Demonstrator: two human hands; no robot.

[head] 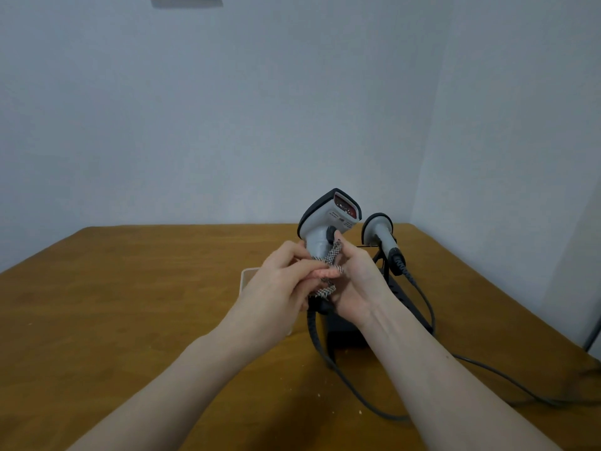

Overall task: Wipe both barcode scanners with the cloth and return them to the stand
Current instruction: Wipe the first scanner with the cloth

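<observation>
Wiping the first scanner above the counter (130, 288)

Left hand (279, 288) grips the grey scanner (325, 222) handle; right hand (357, 281) pinches the checked cloth (333, 255) against it. Second scanner (379, 232) rests on the stand (385, 271).

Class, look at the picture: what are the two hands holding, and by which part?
Together the hands hold one grey barcode scanner by its handle, the checked cloth pressed against it: left hand, right hand.

You have two grey pistol-shaped barcode scanners, one held up (328, 222) and one on the stand (379, 234), each trailing one dark cable, plus one black-and-white checked cloth (328, 271), one black metal stand (387, 278), one pale flat box (248, 278), and one brown wooden tabletop (130, 304).
</observation>
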